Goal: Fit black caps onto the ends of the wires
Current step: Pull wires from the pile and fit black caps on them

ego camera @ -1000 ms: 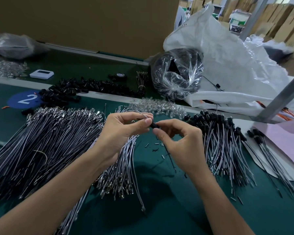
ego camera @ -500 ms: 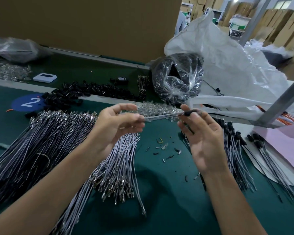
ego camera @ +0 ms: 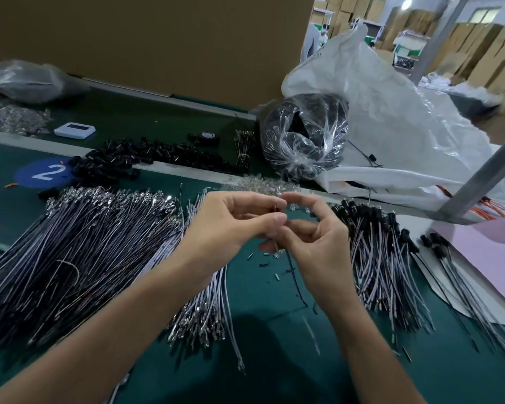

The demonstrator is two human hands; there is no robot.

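Now | left hand [ego camera: 233,223], right hand [ego camera: 312,240]: fingers [ego camera: 274,221] pinch one wire [ego camera: 293,275] | bare wires [ego camera: 85,243] left | capped wires [ego camera: 373,249] right

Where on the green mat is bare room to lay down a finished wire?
Widest bare mat: near edge, between the small wire bundle and the capped wires. Another patch lies left of the blue 2 sticker. Crowded: the big uncapped pile and the scraps in the middle.

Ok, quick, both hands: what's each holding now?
Left hand: pinches a small dark piece, unclear what.
Right hand: pinches a dark wire.
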